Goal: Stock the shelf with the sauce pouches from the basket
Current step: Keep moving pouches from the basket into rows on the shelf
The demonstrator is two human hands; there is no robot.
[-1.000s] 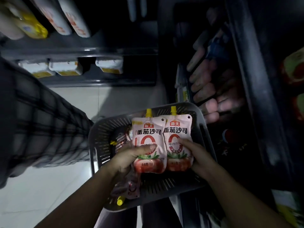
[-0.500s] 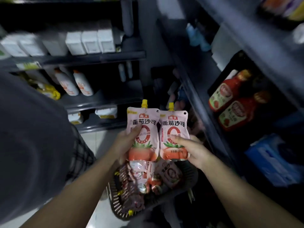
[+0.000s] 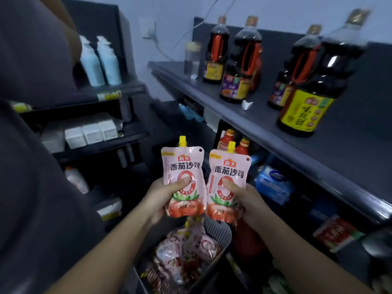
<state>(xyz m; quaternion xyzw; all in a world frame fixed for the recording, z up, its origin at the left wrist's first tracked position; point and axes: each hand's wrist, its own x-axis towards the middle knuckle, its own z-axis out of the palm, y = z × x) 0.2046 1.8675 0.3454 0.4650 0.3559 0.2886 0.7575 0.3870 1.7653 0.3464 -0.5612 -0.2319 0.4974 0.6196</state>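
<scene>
Both hands are pinching a pouch each: left hand (image 3: 161, 198) closing on the left pouch (image 3: 183, 179), right hand (image 3: 247, 200) on the right pouch (image 3: 228, 183), above the basket (image 3: 220, 232). They are probably soft and squashy; gripping mid-body is working.

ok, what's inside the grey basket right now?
The grey slotted plastic basket holds a loose pile of pink sauce pouches with yellow spouts. An exact count isn't possible; its floor and near end are hidden by pouches and forearms.
</scene>
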